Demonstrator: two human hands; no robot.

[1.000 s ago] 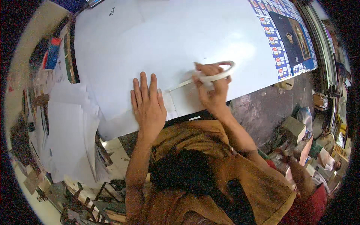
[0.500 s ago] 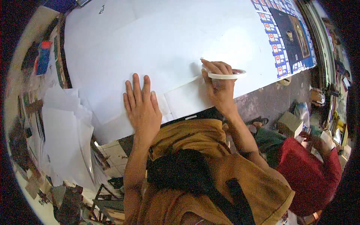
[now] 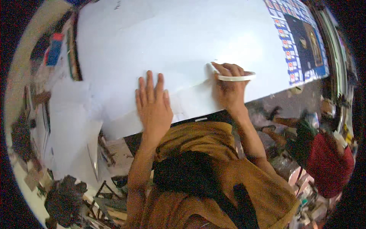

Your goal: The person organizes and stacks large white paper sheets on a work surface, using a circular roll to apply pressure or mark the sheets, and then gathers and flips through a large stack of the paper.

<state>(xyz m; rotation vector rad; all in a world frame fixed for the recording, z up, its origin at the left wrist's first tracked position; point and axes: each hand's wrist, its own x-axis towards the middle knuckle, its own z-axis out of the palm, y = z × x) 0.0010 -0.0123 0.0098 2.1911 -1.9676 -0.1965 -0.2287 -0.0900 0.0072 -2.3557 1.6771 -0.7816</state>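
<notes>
Head view: left hand (image 3: 156, 112) flat near tabletop edge (image 3: 190, 115), tape roll (image 3: 237, 78) in right hand (image 3: 230, 91), room beyond.

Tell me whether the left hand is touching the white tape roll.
Apart. The head view shows white tabletop between the left hand and the white tape roll, which is held in the right hand.

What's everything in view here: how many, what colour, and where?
Tabletop: one, white, centre
Tape roll: one, white, right of centre
Patterned sheeting: count unclear, blue and white, tabletop's right end
Printed panel: one, dark, on that sheeting
Paper sheets: several, white, left of tabletop
Boxlike object: one, blue and red, upper left
Another person: one, red top, lower right
Clutter: uncountable, mixed, lower corners
Shirt: one, brown, bottom centre
Left grip: one, bare, flat on tabletop
Right grip: one, bare, around tape roll
</notes>
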